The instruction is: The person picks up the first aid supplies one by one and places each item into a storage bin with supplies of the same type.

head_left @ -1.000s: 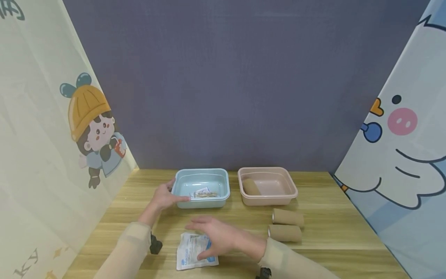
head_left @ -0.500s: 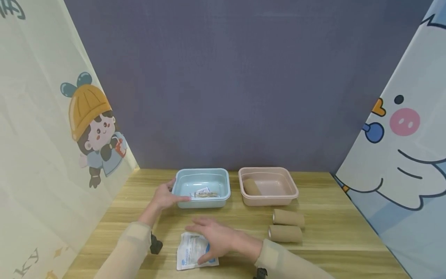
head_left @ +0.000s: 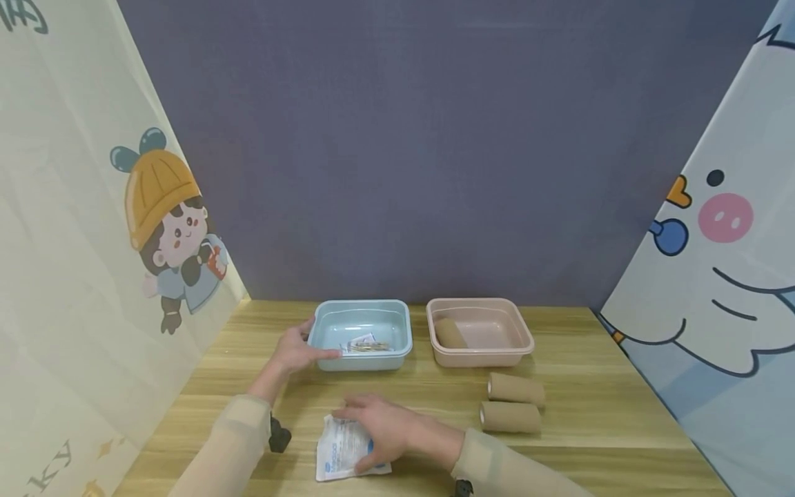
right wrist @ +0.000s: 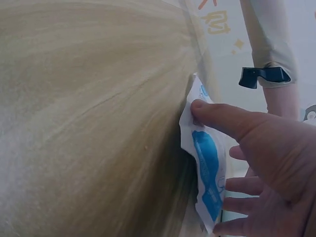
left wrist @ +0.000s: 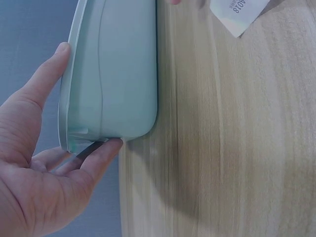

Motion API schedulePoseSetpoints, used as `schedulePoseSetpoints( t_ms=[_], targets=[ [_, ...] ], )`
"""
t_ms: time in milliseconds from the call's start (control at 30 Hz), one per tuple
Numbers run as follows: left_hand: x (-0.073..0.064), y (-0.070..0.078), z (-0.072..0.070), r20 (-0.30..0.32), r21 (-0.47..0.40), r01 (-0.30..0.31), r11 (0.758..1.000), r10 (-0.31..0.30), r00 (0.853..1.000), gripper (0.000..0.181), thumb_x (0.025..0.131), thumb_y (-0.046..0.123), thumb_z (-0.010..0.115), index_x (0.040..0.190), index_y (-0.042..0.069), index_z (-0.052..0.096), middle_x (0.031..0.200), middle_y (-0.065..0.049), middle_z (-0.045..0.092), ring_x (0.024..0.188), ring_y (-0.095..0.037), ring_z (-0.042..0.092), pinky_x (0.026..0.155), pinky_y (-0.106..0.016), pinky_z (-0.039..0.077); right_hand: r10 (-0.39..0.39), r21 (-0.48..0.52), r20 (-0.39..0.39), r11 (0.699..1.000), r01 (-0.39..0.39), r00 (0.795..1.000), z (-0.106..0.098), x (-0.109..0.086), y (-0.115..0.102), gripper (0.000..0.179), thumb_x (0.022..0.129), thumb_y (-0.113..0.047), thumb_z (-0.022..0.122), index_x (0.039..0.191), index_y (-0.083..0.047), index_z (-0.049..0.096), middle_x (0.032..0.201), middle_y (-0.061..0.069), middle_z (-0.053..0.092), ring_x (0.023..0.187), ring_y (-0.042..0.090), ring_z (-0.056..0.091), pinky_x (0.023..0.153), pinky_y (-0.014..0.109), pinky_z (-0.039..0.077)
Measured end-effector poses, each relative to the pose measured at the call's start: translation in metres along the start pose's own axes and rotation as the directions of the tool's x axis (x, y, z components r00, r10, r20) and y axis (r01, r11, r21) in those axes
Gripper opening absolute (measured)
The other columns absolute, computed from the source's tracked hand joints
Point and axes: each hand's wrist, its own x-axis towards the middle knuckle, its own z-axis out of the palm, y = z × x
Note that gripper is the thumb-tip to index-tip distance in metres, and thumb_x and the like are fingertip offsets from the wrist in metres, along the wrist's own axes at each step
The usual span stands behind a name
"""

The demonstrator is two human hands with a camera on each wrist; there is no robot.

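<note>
My left hand [head_left: 297,351] grips the left end of a light blue plastic basin [head_left: 363,363], thumb along the front rim and fingers against the end wall, as the left wrist view shows. Inside the basin lie a bundle of thin wooden-stick swabs [head_left: 371,347] and a small white packet [head_left: 361,339]. My right hand [head_left: 393,429] spreads over a flat white pouch [head_left: 338,449] with blue print lying on the table. In the right wrist view the thumb rests on the pouch [right wrist: 206,158], while the fingers extend along its far side.
To the right of the basin stands a pink basin [head_left: 478,358] holding a tan bandage roll [head_left: 450,333]. Two more tan rolls, one [head_left: 517,388] behind the other [head_left: 511,417], lie in front of it. A dark grey panel [head_left: 397,152] closes off the table's back edge.
Both hands keep nearly the same places, the right one still over the pouch. The whole head view has shifted slightly.
</note>
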Motion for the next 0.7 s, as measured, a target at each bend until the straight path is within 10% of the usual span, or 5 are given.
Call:
schedulePoseSetpoints(
  t_ms=[700],
  targets=[
    [0.0018,-0.002,-0.0002,-0.007,0.022,-0.003,1.0,0.003,1.0,0.121,0.07,0.034,0.101,0.163,-0.005,0.033,0.15,-0.036,0.055,0.132,-0.047,0.062,0.111,-0.055,0.054,-0.001,-0.091,0.031,0.996,0.004,1.0,0.005,0.0012,-0.0016,0.092,0.078,-0.06,0.089,0.156,-0.028,0.052,0.149,-0.005,0.061,0.138,0.013,0.056,0.115,0.028,0.05]
  ],
)
